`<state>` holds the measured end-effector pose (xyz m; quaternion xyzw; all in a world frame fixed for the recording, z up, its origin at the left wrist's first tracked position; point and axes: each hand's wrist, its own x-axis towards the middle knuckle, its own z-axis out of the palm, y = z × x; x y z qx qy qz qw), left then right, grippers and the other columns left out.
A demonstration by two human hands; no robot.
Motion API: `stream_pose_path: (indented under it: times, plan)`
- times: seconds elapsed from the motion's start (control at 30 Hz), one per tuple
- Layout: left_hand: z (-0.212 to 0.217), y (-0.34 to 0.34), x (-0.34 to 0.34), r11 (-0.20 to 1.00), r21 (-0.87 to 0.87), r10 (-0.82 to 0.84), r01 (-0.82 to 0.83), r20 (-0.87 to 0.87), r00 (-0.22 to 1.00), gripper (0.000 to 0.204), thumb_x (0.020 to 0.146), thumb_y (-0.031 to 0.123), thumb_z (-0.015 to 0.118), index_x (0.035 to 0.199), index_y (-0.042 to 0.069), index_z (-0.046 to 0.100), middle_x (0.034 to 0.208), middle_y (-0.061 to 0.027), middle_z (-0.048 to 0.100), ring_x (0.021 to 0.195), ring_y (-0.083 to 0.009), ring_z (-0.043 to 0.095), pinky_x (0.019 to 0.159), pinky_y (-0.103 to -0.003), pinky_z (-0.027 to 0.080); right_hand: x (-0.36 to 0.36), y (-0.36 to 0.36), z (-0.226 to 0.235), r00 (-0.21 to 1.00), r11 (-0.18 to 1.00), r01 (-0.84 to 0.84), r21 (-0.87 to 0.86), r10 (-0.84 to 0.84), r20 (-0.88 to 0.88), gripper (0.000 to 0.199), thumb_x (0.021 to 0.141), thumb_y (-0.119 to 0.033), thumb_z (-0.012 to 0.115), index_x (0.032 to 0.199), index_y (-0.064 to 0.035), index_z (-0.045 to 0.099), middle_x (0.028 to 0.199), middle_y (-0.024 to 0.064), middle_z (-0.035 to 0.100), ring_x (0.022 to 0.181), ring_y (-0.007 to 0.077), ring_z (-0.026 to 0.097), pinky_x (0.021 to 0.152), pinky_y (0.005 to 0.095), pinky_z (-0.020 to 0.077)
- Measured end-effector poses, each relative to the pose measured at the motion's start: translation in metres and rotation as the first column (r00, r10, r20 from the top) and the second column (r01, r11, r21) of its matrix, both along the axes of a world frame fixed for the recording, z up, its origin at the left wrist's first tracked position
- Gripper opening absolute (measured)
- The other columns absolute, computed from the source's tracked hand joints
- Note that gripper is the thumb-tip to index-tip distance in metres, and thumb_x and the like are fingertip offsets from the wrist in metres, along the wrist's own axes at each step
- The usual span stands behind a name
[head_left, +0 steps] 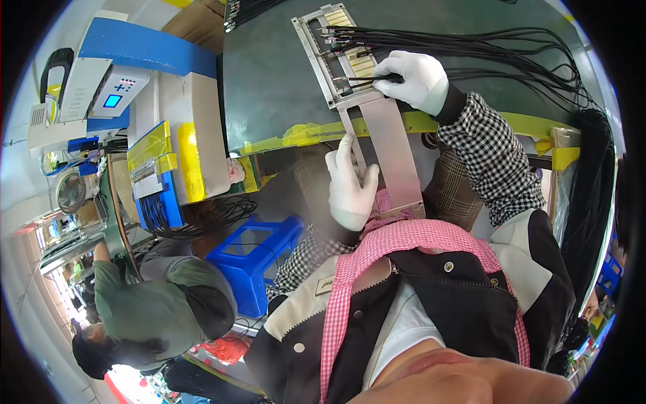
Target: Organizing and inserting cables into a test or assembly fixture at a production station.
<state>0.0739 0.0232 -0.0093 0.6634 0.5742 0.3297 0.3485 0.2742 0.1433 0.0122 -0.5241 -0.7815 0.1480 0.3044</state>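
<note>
My right hand (pixel 418 79), in a white glove, pinches the end of a black cable (pixel 390 79) over the lower part of a metal fixture (pixel 325 64). The fixture lies on the dark green table and has a row of pale yellowish slots. Several cable ends with metal tips rest across its upper part. A flat metal plate (pixel 391 148) extends from the fixture past the table edge towards my body. My left hand (pixel 350 182), also gloved in white, is beside a narrow metal bar left of the plate. Its index finger and thumb are apart, and nothing shows between them.
Black cables (pixel 484 44) sweep right across the green table (pixel 269 87) and hang in a bundle (pixel 592 161) over its edge. Left stands a blue and white machine (pixel 128 87) with a small screen. A blue stool (pixel 252 256) and a seated person (pixel 155 310) are lower left.
</note>
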Motion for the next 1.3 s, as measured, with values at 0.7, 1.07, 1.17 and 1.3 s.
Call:
stream_pose_path:
  times: [0.7, 1.07, 1.17, 1.3]
  plan:
    - [0.004, 0.087, 0.004, 0.842, 0.538, 0.086, 0.034, -0.196, 0.977, 0.049, 0.075, 0.008, 0.068, 0.121, 0.002, 0.052, 0.115, -0.0164, 0.055, 0.095, -0.0302, 0.059, 0.078, -0.035, 0.050, -0.013, 0.009, 0.000, 0.995, 0.991, 0.030, 0.128, -0.042, 0.095, 0.013, 0.063, -0.007, 0.062, 0.073, -0.0086, 0.053, 0.071, 0.0028, 0.056, 0.060, 0.0250, 0.052, 0.056, 0.0330, 0.0427]
    - [-0.004, 0.089, 0.003, 0.848, 0.529, 0.091, -0.027, -0.097, 0.991, 0.047, 0.075, 0.009, 0.069, 0.119, 0.005, 0.055, 0.115, -0.0145, 0.054, 0.093, -0.0297, 0.058, 0.080, -0.035, 0.049, -0.016, 0.007, 0.002, 0.997, 0.957, -0.070, 0.281, 0.065, 0.028, 0.014, 0.065, -0.006, 0.063, 0.078, -0.0077, 0.057, 0.070, 0.0037, 0.056, 0.060, 0.0235, 0.052, 0.059, 0.0318, 0.0440]
    - [0.004, 0.090, 0.005, 0.840, 0.538, 0.072, 0.077, -0.252, 0.965, 0.044, 0.076, 0.016, 0.069, 0.118, 0.010, 0.058, 0.114, -0.0130, 0.053, 0.093, -0.0293, 0.055, 0.081, -0.037, 0.047, -0.008, 0.011, 0.000, 0.999, 0.999, -0.044, 0.027, 0.045, -0.005, 0.013, 0.067, -0.006, 0.063, 0.080, -0.0065, 0.058, 0.073, 0.0040, 0.057, 0.062, 0.0227, 0.053, 0.060, 0.0309, 0.0448]
    - [0.010, 0.095, 0.004, 0.828, 0.520, 0.047, 0.208, -0.434, 0.900, 0.041, 0.077, 0.026, 0.068, 0.117, 0.016, 0.062, 0.111, -0.0109, 0.051, 0.093, -0.0286, 0.051, 0.082, -0.038, 0.045, 0.002, 0.011, 0.004, 0.997, 0.970, -0.039, -0.240, 0.020, -0.079, 0.013, 0.070, -0.007, 0.064, 0.083, -0.0048, 0.060, 0.076, 0.0044, 0.060, 0.065, 0.0217, 0.055, 0.062, 0.0296, 0.0457]
